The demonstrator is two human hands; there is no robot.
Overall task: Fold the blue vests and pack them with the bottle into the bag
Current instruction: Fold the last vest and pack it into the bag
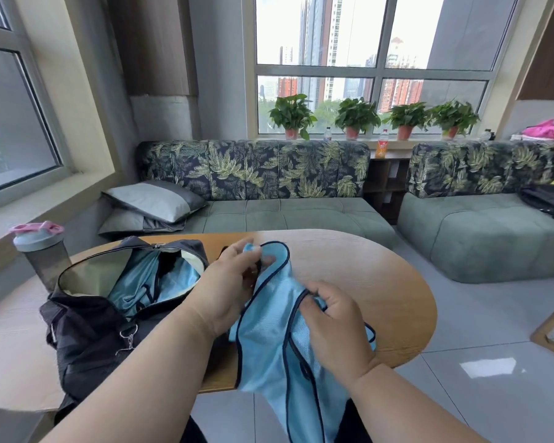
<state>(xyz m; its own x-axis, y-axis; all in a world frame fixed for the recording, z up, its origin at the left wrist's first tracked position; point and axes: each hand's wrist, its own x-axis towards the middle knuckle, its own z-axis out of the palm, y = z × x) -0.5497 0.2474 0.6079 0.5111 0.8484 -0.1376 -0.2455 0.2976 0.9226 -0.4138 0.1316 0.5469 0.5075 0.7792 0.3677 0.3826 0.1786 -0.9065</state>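
1. Left hand (229,282): pinching the upper strap of a blue vest (269,330) between thumb and fingers, above the middle of the table (381,282).
2. Right hand (330,327): curled round the dark-trimmed edge of the same vest a little lower, near the table's near edge.
3. Step in hand, by the look of it: folding this vest; cloth held up and not yet laid flat or doubled over.
4. Next move, likely: bring the two gripped edges together or lay the cloth on the bare wood to the right of the bag (109,314), then fold; calls for matching the trims and keeping the loose tail from dragging off the edge.
5. Vest: light blue, thin and mesh-like, bound in navy trim round its openings; limp, hanging from both grips, lower part dropping past the near edge of the table toward the lap.
6. Bag: dark, soft-sided, on the left part of the table, zip open, mouth gaping upward; more light blue cloth (154,282) already inside, loosely bunched, so probably one vest packed.
7. Bottle (42,254): grey, with a pale blue lid and pink cap, upright at the far left edge of the table, just behind the bag, not yet packed.
8. Progress, as a judgement: roughly midway; this vest and the bottle left to go in.
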